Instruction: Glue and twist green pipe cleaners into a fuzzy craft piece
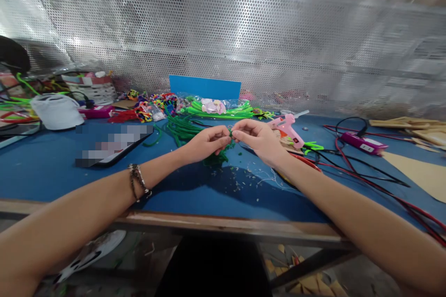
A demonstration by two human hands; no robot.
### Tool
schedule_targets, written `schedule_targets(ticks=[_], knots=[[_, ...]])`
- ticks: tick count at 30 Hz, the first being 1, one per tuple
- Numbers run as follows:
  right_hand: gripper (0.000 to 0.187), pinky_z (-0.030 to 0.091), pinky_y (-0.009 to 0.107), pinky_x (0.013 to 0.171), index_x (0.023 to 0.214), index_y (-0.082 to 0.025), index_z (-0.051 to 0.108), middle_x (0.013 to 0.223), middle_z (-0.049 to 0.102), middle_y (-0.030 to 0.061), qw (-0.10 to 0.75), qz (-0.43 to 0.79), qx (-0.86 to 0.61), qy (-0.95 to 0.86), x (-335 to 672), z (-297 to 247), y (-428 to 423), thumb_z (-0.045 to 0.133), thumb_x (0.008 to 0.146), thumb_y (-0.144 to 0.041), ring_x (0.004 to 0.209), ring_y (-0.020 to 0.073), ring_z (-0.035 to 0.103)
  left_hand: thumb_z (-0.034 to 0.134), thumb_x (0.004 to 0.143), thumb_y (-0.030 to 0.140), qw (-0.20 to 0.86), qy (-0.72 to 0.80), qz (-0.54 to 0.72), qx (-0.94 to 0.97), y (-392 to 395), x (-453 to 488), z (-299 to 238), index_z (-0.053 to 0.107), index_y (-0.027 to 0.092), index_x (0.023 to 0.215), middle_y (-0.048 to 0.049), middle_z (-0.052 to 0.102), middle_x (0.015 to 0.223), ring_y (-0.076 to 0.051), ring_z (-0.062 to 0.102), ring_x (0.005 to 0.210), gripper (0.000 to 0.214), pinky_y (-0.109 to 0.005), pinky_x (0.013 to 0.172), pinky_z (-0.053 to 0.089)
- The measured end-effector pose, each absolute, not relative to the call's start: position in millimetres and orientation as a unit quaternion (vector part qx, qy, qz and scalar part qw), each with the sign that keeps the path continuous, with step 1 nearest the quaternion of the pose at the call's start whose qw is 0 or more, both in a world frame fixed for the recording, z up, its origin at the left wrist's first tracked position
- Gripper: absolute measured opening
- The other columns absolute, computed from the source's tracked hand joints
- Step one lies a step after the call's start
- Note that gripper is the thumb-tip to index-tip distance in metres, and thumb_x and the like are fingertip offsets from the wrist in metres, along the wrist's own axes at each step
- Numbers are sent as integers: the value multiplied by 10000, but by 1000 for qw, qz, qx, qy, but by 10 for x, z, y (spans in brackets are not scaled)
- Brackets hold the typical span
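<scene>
My left hand (206,143) and my right hand (256,136) meet over the middle of the blue table (49,167), fingertips pinched together on a small green pipe-cleaner piece (230,133). A dark green fuzzy clump (218,158) lies on the table just below my left hand. Both hands are closed in a pinch. A beaded bracelet (138,181) sits on my left wrist.
A pink glue gun (287,128) lies right of my hands, with red and black cables (365,181) trailing right. Green pipe cleaners (216,112) and colourful bits lie at the back. A phone (114,144) and a white cap (55,110) are left. Cardboard pieces (418,171) lie at right.
</scene>
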State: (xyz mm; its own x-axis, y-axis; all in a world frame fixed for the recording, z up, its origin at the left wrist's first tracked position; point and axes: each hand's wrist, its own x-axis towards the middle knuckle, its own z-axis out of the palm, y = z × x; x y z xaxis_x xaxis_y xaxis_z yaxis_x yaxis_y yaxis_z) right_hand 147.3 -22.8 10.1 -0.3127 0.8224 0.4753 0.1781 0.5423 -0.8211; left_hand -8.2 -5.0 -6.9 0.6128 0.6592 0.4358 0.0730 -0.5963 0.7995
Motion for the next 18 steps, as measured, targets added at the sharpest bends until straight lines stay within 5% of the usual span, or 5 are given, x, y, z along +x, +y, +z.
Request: schedule_targets(ticks=[8, 14, 18], knots=[[60, 372, 216, 583, 708, -160, 500, 677, 519, -6, 391, 95, -359, -842, 1549, 137, -231, 448, 738, -164, 616, 84, 450, 415, 738, 266, 341, 267, 408, 804, -39, -73, -76, 407, 161, 665, 68, 360, 514, -47, 354, 429, 128, -159, 414, 307], [172, 340, 271, 628, 708, -141, 505, 719, 529, 58, 231, -133, -375, -888, 1528, 89, -233, 357, 794, -122, 684, 139, 451, 420, 738, 234, 170, 272, 391, 863, -48, -83, -101, 445, 152, 619, 40, 427, 546, -74, 387, 522, 147, -179, 495, 321], [114, 363, 267, 640, 709, -156, 485, 730, 524, 43, 303, -58, -372, -876, 1529, 115, -233, 395, 778, -140, 694, 129, 461, 414, 764, 269, 252, 277, 413, 830, -61, -76, -90, 445, 154, 678, 39, 461, 580, -52, 397, 451, 147, -168, 438, 327]])
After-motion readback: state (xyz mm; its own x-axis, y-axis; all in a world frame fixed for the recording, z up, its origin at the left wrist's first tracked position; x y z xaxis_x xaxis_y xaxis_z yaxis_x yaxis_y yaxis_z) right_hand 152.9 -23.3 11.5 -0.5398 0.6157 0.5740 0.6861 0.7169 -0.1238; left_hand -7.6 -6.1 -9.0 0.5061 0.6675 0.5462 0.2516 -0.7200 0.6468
